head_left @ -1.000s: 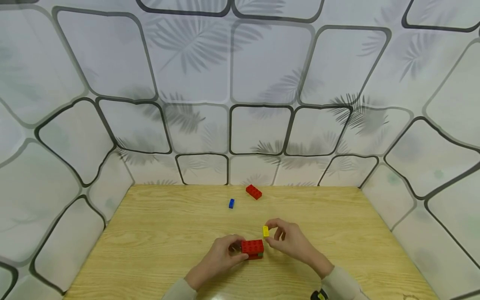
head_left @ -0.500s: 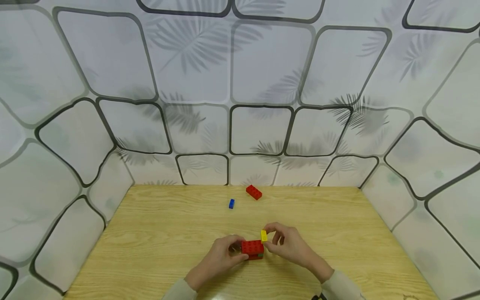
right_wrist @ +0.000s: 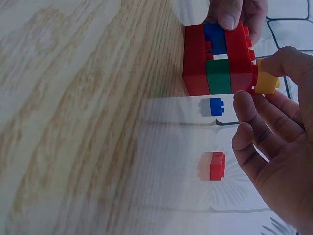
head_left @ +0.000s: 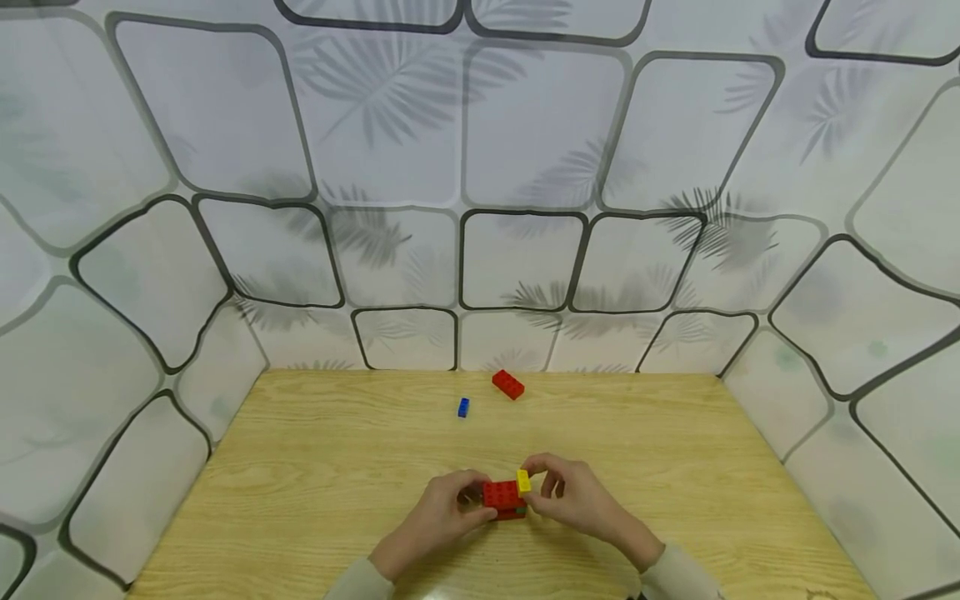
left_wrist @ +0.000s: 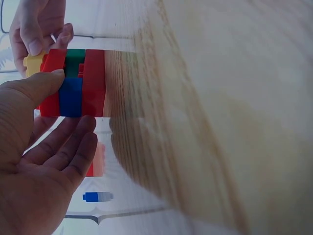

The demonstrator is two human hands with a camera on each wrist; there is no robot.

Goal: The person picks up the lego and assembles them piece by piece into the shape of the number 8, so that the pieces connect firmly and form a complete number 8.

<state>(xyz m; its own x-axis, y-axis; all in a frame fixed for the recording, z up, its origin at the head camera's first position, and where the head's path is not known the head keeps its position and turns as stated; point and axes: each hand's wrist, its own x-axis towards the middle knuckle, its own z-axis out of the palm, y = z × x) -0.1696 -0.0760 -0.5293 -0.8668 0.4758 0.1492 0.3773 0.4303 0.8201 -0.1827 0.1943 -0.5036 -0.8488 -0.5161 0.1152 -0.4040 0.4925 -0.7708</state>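
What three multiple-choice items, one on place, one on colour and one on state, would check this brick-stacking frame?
1. Where does the loose blue brick lie?
A. Left of the loose red brick, at the far side of the table
B. Under the left hand
C. On top of the stack

2. What colour is the small brick that the right hand pinches?
A. Green
B. Yellow
C. White

3. What is the left hand doing?
A. Lying flat on the table, away from the bricks
B. Gripping the brick stack
C. Holding the loose blue brick

Answers: 1 A, the head view shows the blue one just left of the red one near the wall. 2 B, the yellow brick sits between thumb and finger at the stack's top. 3 B, thumb and fingers clasp the stack's sides in the left wrist view.
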